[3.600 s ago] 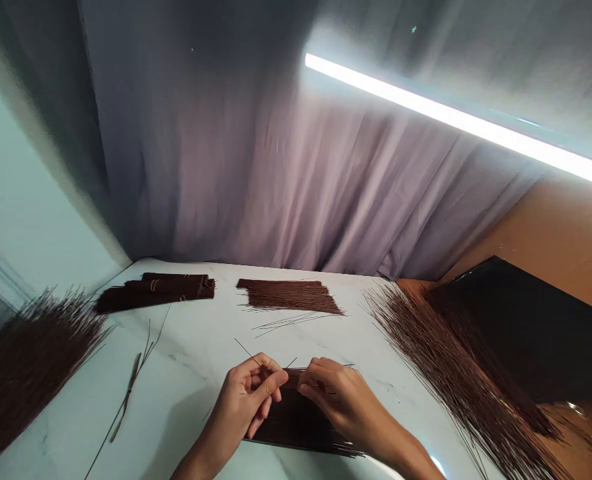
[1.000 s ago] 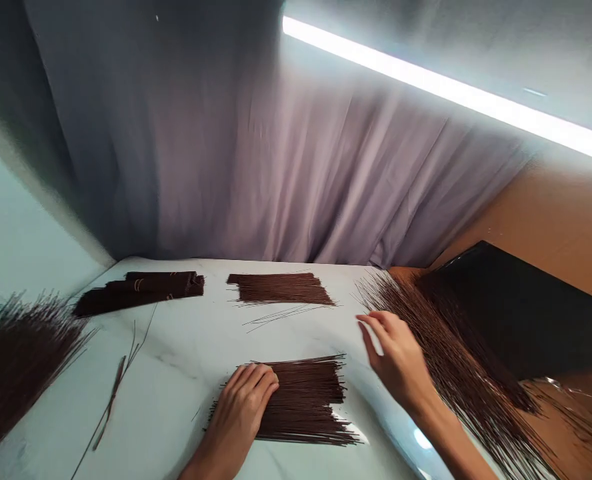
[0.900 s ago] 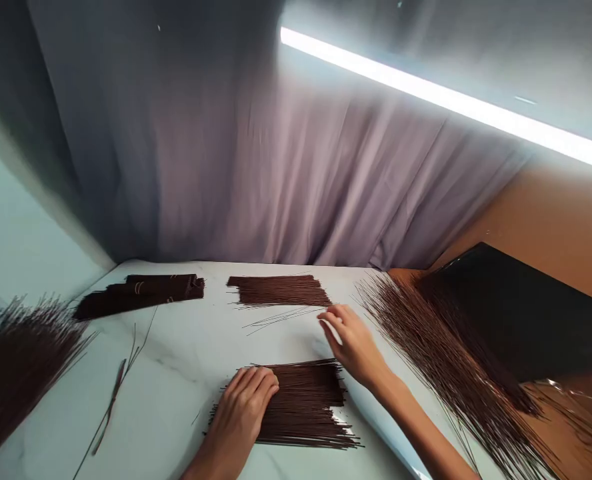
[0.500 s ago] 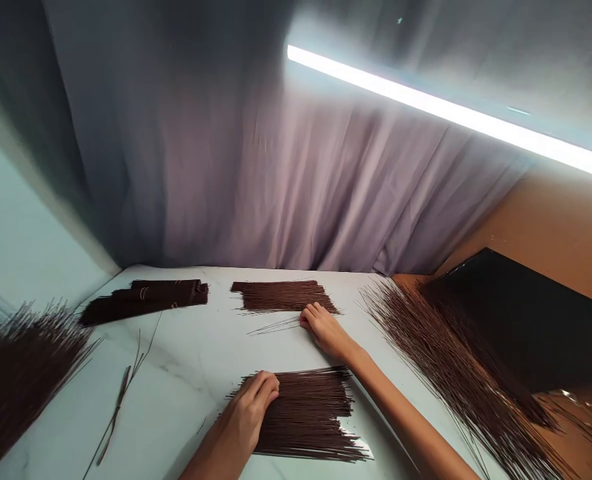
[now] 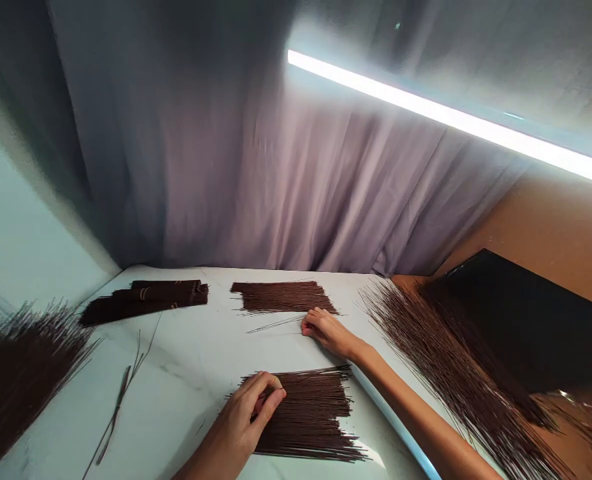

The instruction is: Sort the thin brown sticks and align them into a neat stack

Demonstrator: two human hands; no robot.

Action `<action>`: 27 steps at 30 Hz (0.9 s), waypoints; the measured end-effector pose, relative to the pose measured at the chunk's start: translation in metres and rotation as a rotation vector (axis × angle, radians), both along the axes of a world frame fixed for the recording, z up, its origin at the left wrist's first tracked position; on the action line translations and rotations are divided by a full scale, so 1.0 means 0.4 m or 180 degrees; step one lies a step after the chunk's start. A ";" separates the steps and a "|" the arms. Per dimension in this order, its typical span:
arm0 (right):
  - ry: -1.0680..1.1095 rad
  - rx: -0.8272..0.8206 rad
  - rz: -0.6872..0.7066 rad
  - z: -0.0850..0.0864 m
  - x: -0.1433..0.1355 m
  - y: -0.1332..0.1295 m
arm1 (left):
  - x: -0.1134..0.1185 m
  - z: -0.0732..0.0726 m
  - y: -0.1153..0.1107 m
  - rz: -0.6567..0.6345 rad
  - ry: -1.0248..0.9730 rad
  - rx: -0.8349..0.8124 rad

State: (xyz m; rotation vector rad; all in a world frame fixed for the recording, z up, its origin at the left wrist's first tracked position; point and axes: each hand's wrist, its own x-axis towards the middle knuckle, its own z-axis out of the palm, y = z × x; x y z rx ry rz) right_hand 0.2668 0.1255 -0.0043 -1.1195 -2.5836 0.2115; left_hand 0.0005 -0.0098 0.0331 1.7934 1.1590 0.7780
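My left hand [image 5: 249,413] rests over the left part of a near layer of thin dark-brown sticks [image 5: 311,413], its thumb and forefinger pinched together. Whether anything is between those fingertips I cannot make out. Farther out, my right hand [image 5: 326,330] is closed, low over the white table, with its fingers curled at the right ends of a few loose thin sticks [image 5: 273,325]. Just beyond it lies a second flat layer of the same sticks [image 5: 283,297].
Rolled dark bundles [image 5: 151,297] lie at the back left, above a small tied bunch [image 5: 119,407]. Large stick piles flank the white table [image 5: 186,380] at left [image 5: 31,380] and right [image 5: 456,367]. A black panel [image 5: 516,320] stands at right, and a grey curtain [image 5: 216,167] hangs behind.
My right hand has shifted slightly right and nearer to me, and the loose sticks beside it fan out less. My left thumb has come into view, pinched against the forefinger.
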 end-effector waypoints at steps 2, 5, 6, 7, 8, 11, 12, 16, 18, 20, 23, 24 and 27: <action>0.0018 0.0055 -0.0072 -0.009 -0.017 -0.003 | 0.007 -0.012 0.006 0.0095 -0.0037 -0.0107; 0.0141 0.0121 -0.0198 -0.010 -0.032 -0.014 | 0.013 -0.031 0.013 0.0146 -0.0292 -0.0234; 0.0216 0.0131 -0.0258 -0.004 -0.031 -0.021 | 0.013 -0.037 0.015 0.0141 -0.0376 -0.0264; 0.0310 0.0136 -0.0332 0.005 -0.027 -0.031 | 0.012 -0.043 0.017 0.0142 -0.0440 -0.0314; 0.0423 0.0140 -0.0421 0.015 -0.023 -0.044 | 0.011 -0.049 0.018 0.0155 -0.0501 -0.0390; 0.0818 0.0137 -0.0705 0.050 -0.023 -0.110 | 0.004 -0.064 0.022 0.0192 -0.0748 -0.0665; 0.0942 0.0126 -0.0789 0.057 -0.033 -0.140 | 0.003 -0.066 0.023 0.0213 -0.0855 -0.0733; 0.1216 -0.0021 -0.1023 0.045 -0.121 -0.265 | 0.002 -0.047 0.015 0.0271 -0.1149 -0.0941; 0.1329 -0.0071 -0.1225 0.019 -0.169 -0.306 | 0.005 -0.032 0.010 0.0337 -0.1195 -0.1100; 0.1463 -0.0043 -0.1429 -0.007 -0.203 -0.327 | 0.008 -0.026 0.009 0.0375 -0.1225 -0.1285; 0.1587 0.0034 -0.1506 -0.024 -0.224 -0.337 | 0.013 -0.040 0.015 0.0379 -0.1293 -0.1492; 0.1608 0.0042 -0.1494 -0.022 -0.226 -0.338 | 0.015 -0.047 0.018 0.0380 -0.1341 -0.1486; 0.1594 -0.0016 -0.1393 -0.005 -0.229 -0.343 | 0.019 -0.058 0.019 0.0349 -0.1475 -0.1307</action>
